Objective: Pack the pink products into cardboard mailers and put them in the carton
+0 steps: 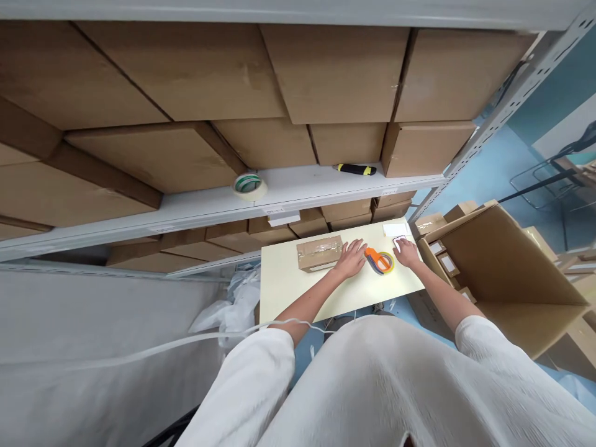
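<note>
On the cream table, my left hand [351,258] rests with fingers spread, at the right end of a small taped cardboard box [319,252]. Nothing shows in its grasp. Just right of it lies an orange tape dispenser [372,254] with a yellow-edged roll. My right hand [408,253] is at the table's right side, its fingers closed at the edge of a small white rectangular thing with a dark border [399,241]. Its fingers partly cover that thing, so the exact kind is unclear. Behind it lies a white paper slip [397,229].
Shelves [298,186] ahead hold many cardboard boxes [335,74]. A masking tape roll [250,185] and a black-and-yellow utility knife [356,169] lie on the shelf edge. A large open carton [507,267] stands right. Clear plastic [233,310] lies left of the table [284,298]. A white cable [186,340] crosses from the left.
</note>
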Demonstrator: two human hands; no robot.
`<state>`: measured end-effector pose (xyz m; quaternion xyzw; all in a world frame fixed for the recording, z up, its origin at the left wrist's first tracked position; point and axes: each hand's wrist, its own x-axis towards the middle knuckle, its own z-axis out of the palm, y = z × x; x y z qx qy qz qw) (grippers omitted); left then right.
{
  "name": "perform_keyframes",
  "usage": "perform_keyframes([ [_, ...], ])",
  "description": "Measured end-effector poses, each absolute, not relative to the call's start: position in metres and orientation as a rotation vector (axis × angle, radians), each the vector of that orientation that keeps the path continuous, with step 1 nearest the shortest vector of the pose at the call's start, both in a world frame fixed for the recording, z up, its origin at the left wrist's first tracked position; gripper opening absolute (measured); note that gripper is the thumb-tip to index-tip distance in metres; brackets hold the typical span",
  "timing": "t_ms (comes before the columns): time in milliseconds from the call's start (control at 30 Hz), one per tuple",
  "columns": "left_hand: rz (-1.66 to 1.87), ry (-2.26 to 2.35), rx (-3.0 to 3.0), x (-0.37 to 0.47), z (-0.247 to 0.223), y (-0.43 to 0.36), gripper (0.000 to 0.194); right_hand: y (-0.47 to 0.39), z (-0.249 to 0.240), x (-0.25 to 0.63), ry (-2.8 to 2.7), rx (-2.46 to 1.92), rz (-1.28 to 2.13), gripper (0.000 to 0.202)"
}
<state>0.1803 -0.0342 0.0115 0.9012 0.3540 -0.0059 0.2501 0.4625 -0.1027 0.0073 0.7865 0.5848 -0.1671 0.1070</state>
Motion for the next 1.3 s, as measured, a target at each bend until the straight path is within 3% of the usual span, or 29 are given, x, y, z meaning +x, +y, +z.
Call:
perform_keyframes([
  [400, 0.014, 1.067, 2.301, 0.312, -0.015, -0.030, 0.055, -0.028, -0.035, 0.582, 1.703, 2.249, -0.810, 0.055],
  [767, -0.019, 1.138, 2.205, 0.336, -0.027, -0.023, 0.055, 0.011, -0.079, 0.606, 1.571, 2.172, -0.950, 0.053],
  [1033, 0.112, 1.168, 2.117, 0.340, -0.030, -0.014, 0.054, 0.006, -0.077, 0.616, 1.831, 2.480, -0.923, 0.044],
  [1300, 0.468, 1.217, 1.647, 0.391, -0.033, 0.016, 0.041, 0.006, -0.058, 0.601, 1.874, 2.952, -1.400, 0.049],
])
